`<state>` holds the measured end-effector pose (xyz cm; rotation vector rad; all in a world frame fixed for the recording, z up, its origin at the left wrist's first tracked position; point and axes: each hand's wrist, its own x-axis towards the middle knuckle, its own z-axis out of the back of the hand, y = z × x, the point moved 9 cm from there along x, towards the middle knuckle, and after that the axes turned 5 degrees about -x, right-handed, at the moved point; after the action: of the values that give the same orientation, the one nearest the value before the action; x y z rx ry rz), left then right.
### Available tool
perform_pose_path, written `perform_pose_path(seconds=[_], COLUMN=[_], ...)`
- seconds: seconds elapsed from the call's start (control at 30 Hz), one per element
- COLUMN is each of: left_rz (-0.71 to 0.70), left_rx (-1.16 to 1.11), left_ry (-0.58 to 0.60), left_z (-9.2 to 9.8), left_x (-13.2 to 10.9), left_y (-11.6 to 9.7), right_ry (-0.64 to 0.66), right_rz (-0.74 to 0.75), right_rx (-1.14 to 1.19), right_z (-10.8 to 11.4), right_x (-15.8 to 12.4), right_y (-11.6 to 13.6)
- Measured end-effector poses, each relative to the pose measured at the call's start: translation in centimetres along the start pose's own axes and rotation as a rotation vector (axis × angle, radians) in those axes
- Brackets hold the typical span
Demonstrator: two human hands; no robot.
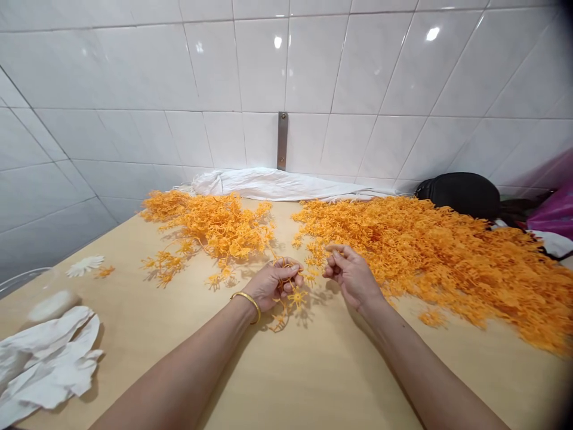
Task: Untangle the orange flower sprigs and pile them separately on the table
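My left hand (278, 282), with a gold bangle (248, 303) at the wrist, pinches a thin orange plastic flower sprig (295, 297). Small star-shaped florets of the sprig hang below and beside the fingers. Just to the right, my right hand (351, 273) has thumb and fingers pressed together; whatever lies between them is too small to make out. Behind the left hand lies a loose heap of orange sprigs (224, 227). A far larger pile of orange pieces (430, 257) spreads beyond and to the right of my right hand.
White cloth (268, 182) lies along the tiled wall (313, 65). A black case (463, 194) stands at the back right. On the left of the table (286, 382) are a white petal piece (85, 266), a pale oval object (54, 304) and crumpled white fabric (54, 361).
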<state>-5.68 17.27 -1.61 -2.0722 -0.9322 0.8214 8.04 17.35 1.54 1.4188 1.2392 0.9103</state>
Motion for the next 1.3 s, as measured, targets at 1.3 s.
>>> perform_pose_path(seconds=[1.3], left_rz=[-0.085], left_rx=[-0.136], left_ry=[-0.006], left_z=[0.7], left_x=[0.6], left_y=[-0.4], right_ry=[0.378], right_rz=[0.214], right_rx=[-0.495], right_z=[-5.1], right_x=[-2.4], right_y=[0.1])
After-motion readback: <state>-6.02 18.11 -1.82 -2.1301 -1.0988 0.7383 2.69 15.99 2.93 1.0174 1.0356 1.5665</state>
